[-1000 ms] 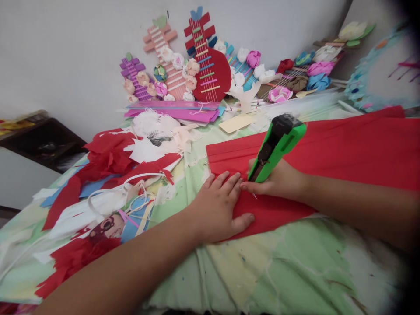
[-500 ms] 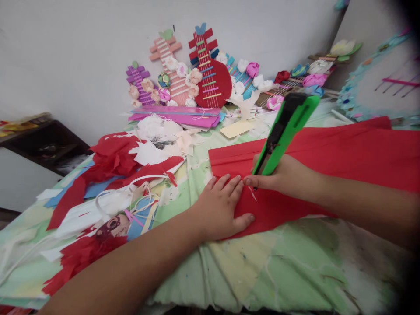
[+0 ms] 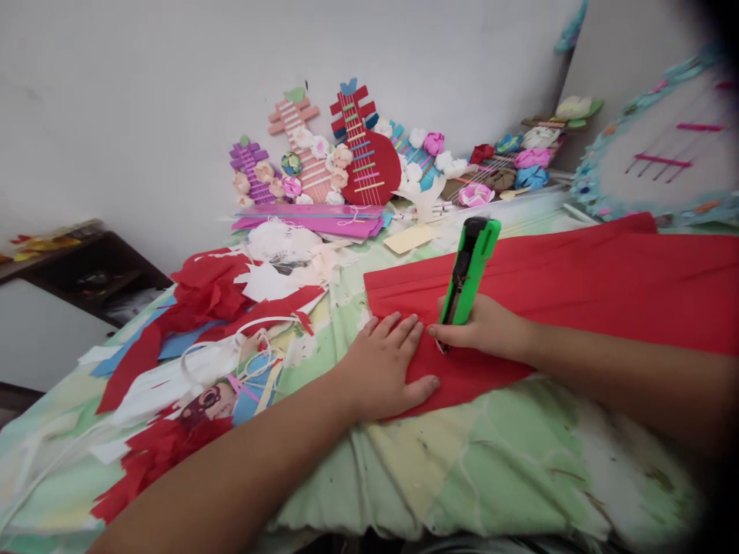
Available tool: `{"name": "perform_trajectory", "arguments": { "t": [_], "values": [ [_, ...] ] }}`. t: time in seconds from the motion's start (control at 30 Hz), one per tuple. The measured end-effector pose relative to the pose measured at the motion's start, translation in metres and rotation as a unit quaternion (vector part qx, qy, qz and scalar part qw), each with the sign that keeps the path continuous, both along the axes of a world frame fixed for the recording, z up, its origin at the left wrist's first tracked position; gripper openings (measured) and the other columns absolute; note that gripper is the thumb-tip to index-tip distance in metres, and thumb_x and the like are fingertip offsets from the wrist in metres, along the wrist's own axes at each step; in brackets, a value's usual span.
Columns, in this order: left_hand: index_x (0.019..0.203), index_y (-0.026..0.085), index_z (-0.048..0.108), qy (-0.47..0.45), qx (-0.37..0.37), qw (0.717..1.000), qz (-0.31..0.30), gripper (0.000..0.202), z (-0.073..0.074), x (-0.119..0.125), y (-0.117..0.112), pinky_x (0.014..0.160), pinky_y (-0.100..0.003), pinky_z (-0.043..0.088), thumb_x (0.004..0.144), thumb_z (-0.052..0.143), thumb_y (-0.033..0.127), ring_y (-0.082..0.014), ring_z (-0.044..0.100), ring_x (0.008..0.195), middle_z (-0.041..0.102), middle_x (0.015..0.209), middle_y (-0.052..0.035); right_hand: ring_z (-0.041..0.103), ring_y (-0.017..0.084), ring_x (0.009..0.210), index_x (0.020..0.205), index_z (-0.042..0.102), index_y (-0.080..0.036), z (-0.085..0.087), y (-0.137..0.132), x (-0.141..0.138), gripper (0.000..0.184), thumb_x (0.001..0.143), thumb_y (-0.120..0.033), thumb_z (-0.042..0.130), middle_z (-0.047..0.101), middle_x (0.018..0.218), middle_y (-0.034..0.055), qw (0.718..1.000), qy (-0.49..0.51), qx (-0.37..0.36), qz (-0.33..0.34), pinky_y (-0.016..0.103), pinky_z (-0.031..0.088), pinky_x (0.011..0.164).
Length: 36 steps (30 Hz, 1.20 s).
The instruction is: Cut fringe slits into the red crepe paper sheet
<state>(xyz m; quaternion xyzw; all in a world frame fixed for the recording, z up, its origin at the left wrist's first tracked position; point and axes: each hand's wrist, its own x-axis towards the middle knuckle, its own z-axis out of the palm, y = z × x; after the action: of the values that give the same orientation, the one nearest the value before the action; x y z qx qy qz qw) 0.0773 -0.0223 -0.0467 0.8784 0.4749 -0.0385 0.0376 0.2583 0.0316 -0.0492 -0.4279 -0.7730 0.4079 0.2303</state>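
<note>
grips green-and-black tool [image 3: 472,269] near-upright in curled right hand [image 3: 490,331], just right of left hand [image 3: 388,369] spread flat on red sheet [image 3: 583,285].

The left forearm [image 3: 248,462] slants up from the lower left, the left hand [image 3: 384,373] flat, palm down, thumb spread. The right forearm [image 3: 629,377] enters from the right, the right hand [image 3: 485,331] curled in a grip.
</note>
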Motion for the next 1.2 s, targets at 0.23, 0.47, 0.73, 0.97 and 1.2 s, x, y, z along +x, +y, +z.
{"name": "perform_trajectory", "arguments": {
  "t": [0.23, 0.47, 0.73, 0.97, 1.2],
  "values": [
    [0.135, 0.009, 0.027, -0.005, -0.009, 1.0, -0.002, 0.074, -0.0006, -0.0004, -0.0001, 0.104, -0.048, 0.014, 0.082, 0.024, 0.06, -0.0301, 0.015, 0.129, 0.021, 0.141, -0.0106, 0.054, 0.014, 0.058, 0.059, 0.049, -0.017, -0.0005, -0.0054, -0.0015, 0.028, 0.067, -0.043, 0.057, 0.057, 0.058, 0.0008, 1.0, -0.009, 0.02, -0.007, 0.027, 0.043, 0.056],
    [0.135, 0.008, 0.024, -0.004, -0.012, 1.0, -0.002, 0.075, 0.0008, -0.0012, 0.0004, 0.104, -0.047, 0.013, 0.082, 0.024, 0.06, -0.0294, 0.014, 0.13, 0.018, 0.142, -0.0107, 0.049, 0.012, 0.054, 0.058, 0.044, -0.017, -0.0037, -0.0083, -0.0007, 0.031, 0.068, -0.045, 0.055, 0.051, 0.055, -0.0004, 0.999, -0.013, 0.044, -0.007, 0.025, 0.039, 0.051],
    [0.136, 0.007, 0.021, 0.006, -0.024, 1.0, 0.0, 0.076, 0.0032, 0.0011, -0.0004, 0.103, -0.047, 0.012, 0.082, 0.023, 0.06, -0.0298, 0.011, 0.13, 0.016, 0.142, -0.0121, 0.045, 0.011, 0.053, 0.057, 0.043, -0.019, -0.0035, -0.0095, 0.0034, 0.03, 0.065, -0.043, 0.059, 0.046, 0.054, -0.0022, 0.998, 0.002, 0.057, 0.023, 0.024, 0.037, 0.049],
    [0.136, 0.007, 0.022, 0.004, -0.01, 1.0, -0.002, 0.076, 0.0017, 0.0005, -0.0008, 0.103, -0.048, 0.013, 0.082, 0.024, 0.06, -0.0301, 0.014, 0.13, 0.018, 0.142, -0.0119, 0.045, 0.011, 0.055, 0.058, 0.045, -0.018, -0.0028, -0.0095, 0.0014, 0.035, 0.062, -0.049, 0.06, 0.047, 0.055, -0.0021, 0.999, -0.013, 0.046, 0.017, 0.024, 0.036, 0.05],
    [0.136, 0.008, 0.023, -0.001, -0.006, 1.0, -0.005, 0.075, 0.0003, -0.0007, -0.0004, 0.103, -0.048, 0.014, 0.082, 0.023, 0.06, -0.0298, 0.014, 0.13, 0.019, 0.142, -0.0119, 0.044, 0.011, 0.054, 0.058, 0.044, -0.018, -0.0047, -0.0091, 0.0013, 0.04, 0.062, -0.054, 0.059, 0.045, 0.054, -0.0029, 0.997, -0.036, 0.064, 0.008, 0.024, 0.034, 0.05]
  ]
}}
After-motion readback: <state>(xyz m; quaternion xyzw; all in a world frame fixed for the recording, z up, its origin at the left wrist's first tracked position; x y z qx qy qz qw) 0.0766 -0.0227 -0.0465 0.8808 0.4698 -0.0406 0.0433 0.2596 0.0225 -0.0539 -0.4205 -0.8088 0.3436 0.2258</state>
